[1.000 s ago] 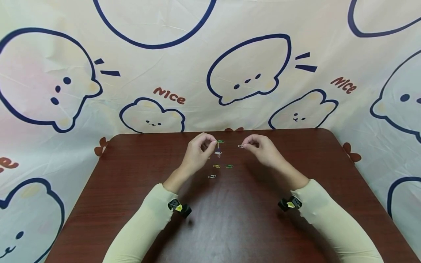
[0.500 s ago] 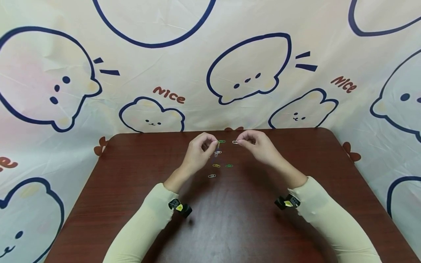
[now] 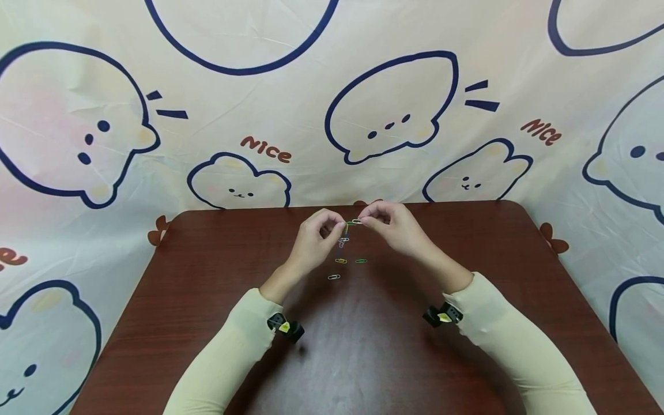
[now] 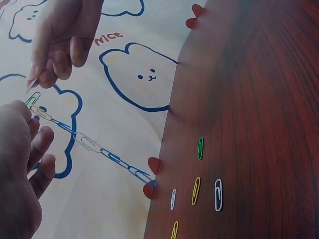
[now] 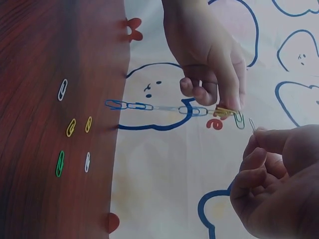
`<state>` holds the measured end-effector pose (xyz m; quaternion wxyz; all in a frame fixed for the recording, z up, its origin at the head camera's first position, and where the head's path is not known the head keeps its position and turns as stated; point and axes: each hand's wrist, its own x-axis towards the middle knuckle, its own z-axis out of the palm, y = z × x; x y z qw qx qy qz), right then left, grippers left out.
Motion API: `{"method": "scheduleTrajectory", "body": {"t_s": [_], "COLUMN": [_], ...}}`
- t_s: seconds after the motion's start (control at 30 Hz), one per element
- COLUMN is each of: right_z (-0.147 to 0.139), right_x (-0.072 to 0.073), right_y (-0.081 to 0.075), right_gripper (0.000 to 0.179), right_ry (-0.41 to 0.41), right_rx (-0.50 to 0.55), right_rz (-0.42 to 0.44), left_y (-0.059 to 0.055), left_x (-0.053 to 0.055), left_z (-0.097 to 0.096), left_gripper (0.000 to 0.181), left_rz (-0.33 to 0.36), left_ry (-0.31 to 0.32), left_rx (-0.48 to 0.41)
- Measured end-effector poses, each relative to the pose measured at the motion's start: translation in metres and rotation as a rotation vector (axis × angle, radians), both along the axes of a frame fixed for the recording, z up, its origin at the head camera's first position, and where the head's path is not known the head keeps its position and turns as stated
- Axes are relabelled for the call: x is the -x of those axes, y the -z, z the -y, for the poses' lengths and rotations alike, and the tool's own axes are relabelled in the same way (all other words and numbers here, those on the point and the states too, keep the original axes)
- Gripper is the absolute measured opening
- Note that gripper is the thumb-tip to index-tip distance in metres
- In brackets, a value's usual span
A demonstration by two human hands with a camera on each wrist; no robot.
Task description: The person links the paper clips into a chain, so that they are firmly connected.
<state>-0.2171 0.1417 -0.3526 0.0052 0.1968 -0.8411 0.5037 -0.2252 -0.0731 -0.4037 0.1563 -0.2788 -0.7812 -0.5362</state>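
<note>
Nearest, I see loose clips [image 4: 218,195] on the table [image 3: 363,357]; beyond, the left hand [image 3: 313,239] pinches the hanging chain [image 4: 87,142] near its green end clip [image 5: 239,120]. Just right of that, the right hand [image 3: 396,230] pinches a white clip [image 3: 357,221], long axis pointing left.

You are in a screened-off nook, whether home or studio unclear, where a pale, creased backdrop [image 3: 306,109] printed with cartoon animals [image 3: 240,181] encloses your reddish-brown worktop [image 3: 368,357] far, left and right.
</note>
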Motion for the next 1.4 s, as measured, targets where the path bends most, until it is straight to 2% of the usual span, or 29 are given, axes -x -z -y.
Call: {"method": "scheduleTrajectory", "body": {"t_s": [0.57, 0.83, 0.97, 1.2, 1.4], "right_z": [0.0099, 0.0054, 0.0034, 0.0021, 0.0027], "right_x": [0.0007, 0.0002, -0.0004, 0.0001, -0.0007], "right_y": [0.0008, -0.0002, -0.0004, 0.0015, 0.0002], "right_gripper": [0.014, 0.013, 0.014, 0.012, 0.012], "right_ry": [0.027, 0.053, 0.056, 0.062, 0.067], "right_rx": [-0.048, -0.076, -0.094, -0.112, -0.1], "right_rz": [0.002, 0.015, 0.017, 0.013, -0.001], "left_y": [-0.0018, -0.0006, -0.0055, -0.0009, 0.0004], "left_x": [-0.0004, 0.0003, -0.0031, 0.0006, 0.0004], "left_z": [0.0019, 0.0022, 0.0017, 0.0031, 0.0049], "left_gripper": [0.006, 0.004, 0.003, 0.007, 0.002], "left_rz": [-0.038, -0.056, -0.064, -0.077, -0.075], "left_ry": [0.014, -0.019, -0.028, -0.013, -0.013], "left_rx": [0.022, -0.01, -0.017, -0.029, 0.003]}}
